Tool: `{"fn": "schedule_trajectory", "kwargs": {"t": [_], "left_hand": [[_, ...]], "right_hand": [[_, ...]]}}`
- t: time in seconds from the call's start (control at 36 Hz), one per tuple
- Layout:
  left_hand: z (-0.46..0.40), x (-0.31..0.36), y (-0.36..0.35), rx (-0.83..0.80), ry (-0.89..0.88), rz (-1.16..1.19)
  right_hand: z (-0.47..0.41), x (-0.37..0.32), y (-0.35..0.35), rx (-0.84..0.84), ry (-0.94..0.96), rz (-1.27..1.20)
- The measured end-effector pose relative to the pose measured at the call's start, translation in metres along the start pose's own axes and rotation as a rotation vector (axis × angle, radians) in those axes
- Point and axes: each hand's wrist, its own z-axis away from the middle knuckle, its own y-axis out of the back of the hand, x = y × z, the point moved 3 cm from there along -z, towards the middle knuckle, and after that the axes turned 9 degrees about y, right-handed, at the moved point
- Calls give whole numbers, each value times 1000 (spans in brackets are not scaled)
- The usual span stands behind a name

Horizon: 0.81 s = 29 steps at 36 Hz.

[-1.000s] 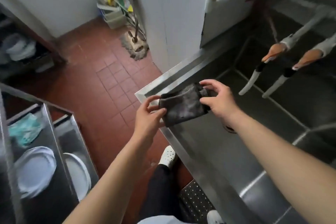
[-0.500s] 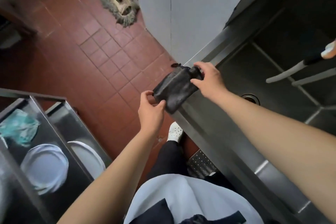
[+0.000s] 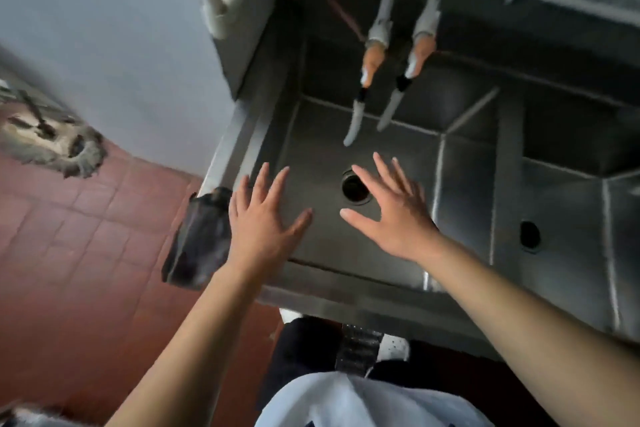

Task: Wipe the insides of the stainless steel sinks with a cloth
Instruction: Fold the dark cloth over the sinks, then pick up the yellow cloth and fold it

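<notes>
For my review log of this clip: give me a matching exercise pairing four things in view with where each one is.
1. dark cloth
2. left hand
3. drain hole
4. mop head

A. on the red tile floor
B. draped over the sink's left rim
C. in the basin floor, by the right hand
D. open, beside the cloth

Pairs: 1-B, 2-D, 3-C, 4-A

The whole view is motion-blurred. The dark cloth [image 3: 199, 239], draped over the left corner of the sink [image 3: 460, 191], is partly covered by the left hand [image 3: 263, 222] — whether they touch cannot be told. The mop head [image 3: 52, 146] is smeared, its handle cut off. The right-hand basin runs past the picture's edge.
</notes>
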Motion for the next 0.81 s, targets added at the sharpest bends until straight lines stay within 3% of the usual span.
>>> {"fn": "schedule_trajectory", "kwargs": {"t": [0.22,0.36,0.39,0.53,0.67,0.81], "left_hand": [[48,201,-53,-156,-480,-195],[145,314,-128,-90,-755,-87],[168,334,-151,-93,-788,-57],[275,405,-294,-355,-868,-339],[349,467,-374,-511,-975,-401],[396,536,-425,-563,-1078,-476]], "right_hand": [[200,127,94,321,-364,46],[352,199,99,864,-470,-44],[382,216,92,910,-519,-56],[520,306,42,659,-965,-199],[626,370,34,735,-1080,-264],[692,427,48,853,-1142,-287]]}}
